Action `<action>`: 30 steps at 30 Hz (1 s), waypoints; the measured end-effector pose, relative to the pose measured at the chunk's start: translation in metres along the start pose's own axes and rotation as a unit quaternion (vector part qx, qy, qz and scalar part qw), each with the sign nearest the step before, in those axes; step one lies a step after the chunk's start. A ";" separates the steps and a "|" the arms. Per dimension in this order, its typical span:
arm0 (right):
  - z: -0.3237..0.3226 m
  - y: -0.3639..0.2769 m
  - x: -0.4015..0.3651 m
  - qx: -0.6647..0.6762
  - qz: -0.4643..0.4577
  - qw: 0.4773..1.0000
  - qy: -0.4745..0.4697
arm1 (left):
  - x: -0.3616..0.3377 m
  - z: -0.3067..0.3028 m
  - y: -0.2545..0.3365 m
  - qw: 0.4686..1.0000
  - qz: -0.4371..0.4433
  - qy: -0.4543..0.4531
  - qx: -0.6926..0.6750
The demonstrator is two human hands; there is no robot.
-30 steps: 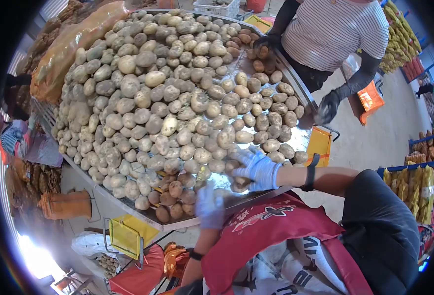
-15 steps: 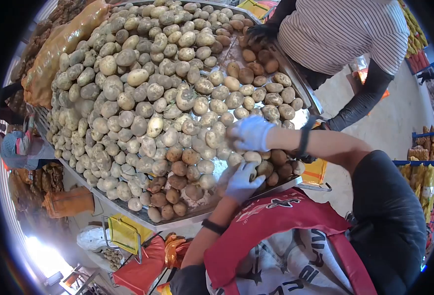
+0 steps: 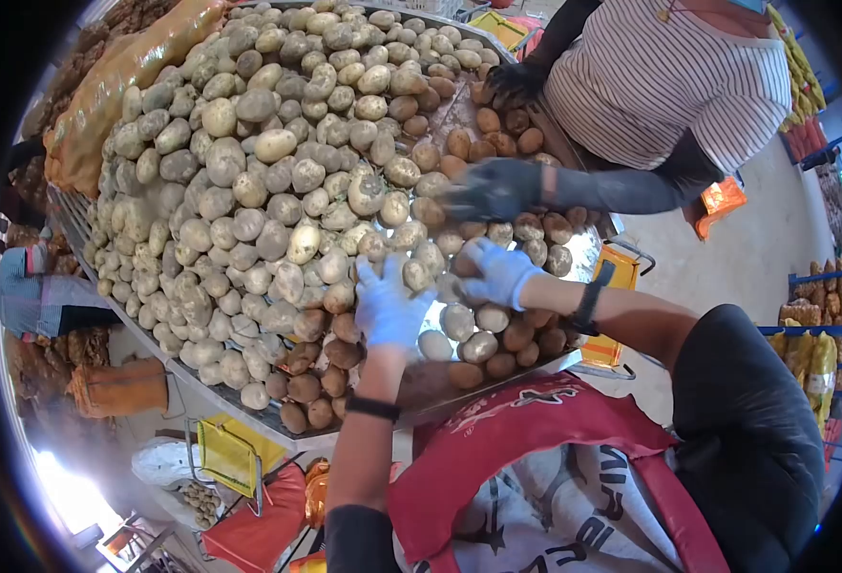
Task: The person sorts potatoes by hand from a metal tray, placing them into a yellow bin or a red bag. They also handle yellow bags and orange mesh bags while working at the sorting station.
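Note:
A big heap of potatoes covers a metal sorting table. My left hand, in a pale blue glove, lies flat on the potatoes at the heap's near edge, fingers spread. My right hand, also gloved, rests on potatoes just to its right, fingers curled over one. Brown potatoes lie in a group near the table's front edge, under my left wrist. A black band sits on each of my wrists.
A person in a striped shirt stands across the table; one dark-gloved hand reaches into the heap just beyond my right hand, the other is farther back. Yellow crates and orange bags stand below the table. A filled orange sack lies far left.
My left hand rose from the table's front edge onto the heap. My right hand stayed near the same spot. The other person's dark-gloved hand came in over the potatoes.

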State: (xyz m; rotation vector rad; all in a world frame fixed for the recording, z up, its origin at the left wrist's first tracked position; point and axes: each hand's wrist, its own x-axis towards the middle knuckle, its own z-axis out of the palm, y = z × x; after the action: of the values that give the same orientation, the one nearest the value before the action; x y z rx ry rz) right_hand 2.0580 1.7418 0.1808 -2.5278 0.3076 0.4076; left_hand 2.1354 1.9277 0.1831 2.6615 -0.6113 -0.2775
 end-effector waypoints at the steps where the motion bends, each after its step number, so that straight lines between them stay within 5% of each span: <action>1: 0.004 -0.005 0.008 -0.028 -0.012 0.999 0.014 | 0.000 0.005 0.004 0.999 0.017 -0.008 0.034; 7: -0.002 -0.003 0.041 -0.097 -0.003 0.995 0.008 | 0.001 0.036 0.013 0.993 0.068 0.003 0.101; 8: -0.003 -0.005 0.046 -0.096 0.011 0.995 0.026 | -0.006 0.042 0.000 0.989 0.134 0.049 0.042; 11: -0.011 -0.004 0.067 -0.128 0.010 0.990 -0.052 | -0.027 0.049 -0.019 0.967 0.055 0.078 -0.236; 12: -0.012 -0.001 0.066 -0.042 0.021 0.999 -0.008 | -0.031 0.041 -0.027 0.888 -0.037 0.028 -0.457; 14: -0.010 0.012 0.050 0.129 0.045 0.988 0.074 | -0.046 0.023 -0.038 0.560 -0.217 -0.077 -0.795; 16: -0.012 0.010 0.021 0.239 0.061 0.960 0.132 | -0.065 0.022 -0.033 0.721 -0.162 -0.084 -0.669; 17: -0.007 -0.003 -0.006 0.372 0.045 0.924 0.074 | -0.076 0.022 -0.027 0.790 -0.129 -0.091 -0.593; 18: -0.005 -0.018 -0.027 0.217 0.045 0.973 0.063 | -0.085 0.023 -0.020 0.850 -0.090 -0.098 -0.509; 20: 0.018 -0.015 -0.046 0.195 -0.091 0.977 0.005 | -0.092 0.025 -0.005 0.940 -0.004 -0.098 -0.327; 22: 0.014 -0.019 -0.049 0.123 -0.204 0.971 0.024 | -0.090 0.029 0.007 0.913 -0.008 -0.140 -0.382; 24: 0.022 0.004 -0.032 0.090 -0.328 0.939 0.050 | -0.089 0.033 0.014 0.725 -0.097 -0.222 -0.645; 26: 0.034 0.037 0.001 0.099 -0.351 0.928 -0.077 | -0.086 0.032 0.019 0.792 -0.021 -0.195 -0.578; 27: 0.019 0.033 0.012 0.029 -0.333 0.935 -0.118 | -0.084 0.027 0.022 0.920 0.097 -0.123 -0.359; 28: 0.004 0.029 0.024 -0.045 -0.318 0.933 -0.160 | -0.085 0.025 0.024 0.943 0.137 -0.094 -0.288; 29: -0.022 0.022 0.021 -0.073 -0.183 0.975 -0.102 | -0.085 0.023 0.026 0.960 0.173 -0.059 -0.215; 30: -0.036 0.019 0.021 -0.101 -0.045 0.993 -0.041 | -0.085 0.022 0.027 0.937 0.136 -0.071 -0.315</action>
State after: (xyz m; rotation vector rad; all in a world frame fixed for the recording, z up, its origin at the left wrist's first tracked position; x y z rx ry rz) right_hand 2.0796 1.7031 0.1926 -2.7019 0.1265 0.5283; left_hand 2.0439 1.9369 0.1829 1.9293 -0.7711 -0.4925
